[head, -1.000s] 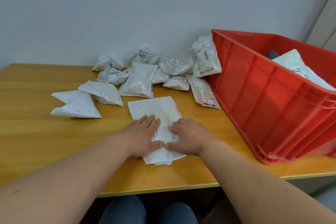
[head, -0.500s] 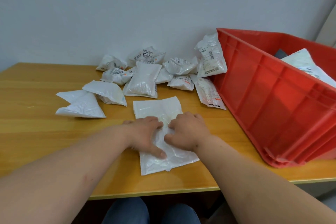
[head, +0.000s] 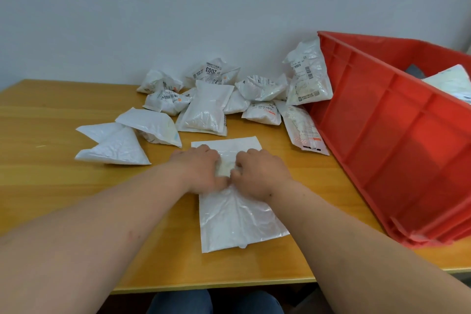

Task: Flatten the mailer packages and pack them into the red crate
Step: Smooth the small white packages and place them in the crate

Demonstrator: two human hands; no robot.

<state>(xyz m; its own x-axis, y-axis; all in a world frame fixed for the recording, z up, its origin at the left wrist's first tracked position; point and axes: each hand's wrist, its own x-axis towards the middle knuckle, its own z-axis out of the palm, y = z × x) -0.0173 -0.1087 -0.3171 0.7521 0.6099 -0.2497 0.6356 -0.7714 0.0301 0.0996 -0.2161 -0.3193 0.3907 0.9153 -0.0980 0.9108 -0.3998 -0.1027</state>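
A flat white mailer (head: 237, 222) lies on the wooden table in front of me. My left hand (head: 201, 168) and my right hand (head: 260, 173) sit side by side on its middle, fingers curled, squeezing a small bulge of it between them. The near half of the mailer is smooth and crinkled flat; its far edge shows beyond my knuckles. The red crate (head: 382, 120) stands at the right, with a white mailer (head: 451, 79) inside it.
Several puffy white mailers (head: 206, 109) are piled at the back of the table (head: 51, 181) against the wall, one leaning on the crate's corner. Two more (head: 114, 148) lie to the left. The table's front edge is close below the mailer.
Both hands have slid forward from the near end of the mailer to its middle. Their fingers went from flat to curled, and the near half now lies uncovered.
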